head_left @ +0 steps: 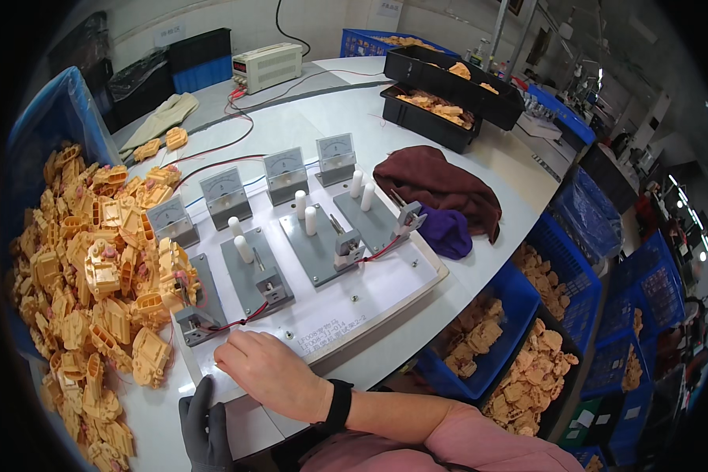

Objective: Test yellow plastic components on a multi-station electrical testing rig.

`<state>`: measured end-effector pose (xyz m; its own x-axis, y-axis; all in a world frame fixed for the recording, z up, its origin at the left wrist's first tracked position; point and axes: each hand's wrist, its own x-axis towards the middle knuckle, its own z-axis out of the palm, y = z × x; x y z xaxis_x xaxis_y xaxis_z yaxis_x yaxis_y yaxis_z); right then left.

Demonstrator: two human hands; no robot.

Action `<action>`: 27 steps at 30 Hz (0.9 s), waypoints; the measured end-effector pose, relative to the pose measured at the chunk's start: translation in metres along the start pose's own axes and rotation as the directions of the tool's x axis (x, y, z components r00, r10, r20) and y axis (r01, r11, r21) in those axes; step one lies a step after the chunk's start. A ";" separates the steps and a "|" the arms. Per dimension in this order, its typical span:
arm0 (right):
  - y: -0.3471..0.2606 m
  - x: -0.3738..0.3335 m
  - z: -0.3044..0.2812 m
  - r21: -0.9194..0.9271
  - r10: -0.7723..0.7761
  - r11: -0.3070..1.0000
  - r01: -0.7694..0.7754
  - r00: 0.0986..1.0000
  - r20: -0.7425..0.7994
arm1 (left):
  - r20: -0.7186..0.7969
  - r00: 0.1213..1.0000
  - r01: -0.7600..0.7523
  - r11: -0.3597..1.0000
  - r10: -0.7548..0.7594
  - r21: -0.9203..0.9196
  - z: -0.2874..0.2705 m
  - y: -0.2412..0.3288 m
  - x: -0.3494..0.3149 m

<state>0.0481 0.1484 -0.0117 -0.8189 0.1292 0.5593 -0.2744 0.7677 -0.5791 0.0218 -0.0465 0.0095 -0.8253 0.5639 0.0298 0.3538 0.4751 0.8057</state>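
My right hand (263,368), bare with a black band at the wrist, is at the front left corner of a white test board (346,315). Its fingers curl inward, and whatever they hold is hidden. Just below the corner, my left hand (204,429) wears a dark grey glove, with the visible fingers stretched out. On the board stand several grey stations with white pegs (311,222), small clamp blocks (271,285), red and black wires and analog meters (226,193). A yellow plastic housing (173,266) overlaps the leftmost station; I cannot tell whether it rests there.
Yellow housings (94,315) spill from a blue lined bin (43,118) at left. A power supply (267,67) and black trays (429,126) stand at the back. Brown cloth (440,185) and purple cloth (446,234) lie right of the board. Blue crates (519,299) stand below, right.
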 end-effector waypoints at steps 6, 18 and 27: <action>0.001 -0.001 -0.001 0.000 -0.005 1.000 0.005 1.000 0.007 | -0.002 1.000 -0.019 1.000 0.019 0.013 0.000 0.000 0.000; 0.002 -0.002 -0.005 0.010 -0.045 0.999 0.044 0.999 0.028 | 0.025 1.000 0.011 1.000 -0.011 0.009 -0.001 0.000 0.000; 0.004 -0.004 -0.005 0.019 -0.051 0.999 0.050 0.997 0.050 | 0.021 1.000 0.012 1.000 -0.012 -0.017 0.000 0.000 0.000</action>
<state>0.0525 0.1540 -0.0128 -0.8280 0.0579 0.5577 -0.3249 0.7611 -0.5614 0.0217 -0.0465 0.0098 -0.8201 0.5721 0.0080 0.3361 0.4704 0.8159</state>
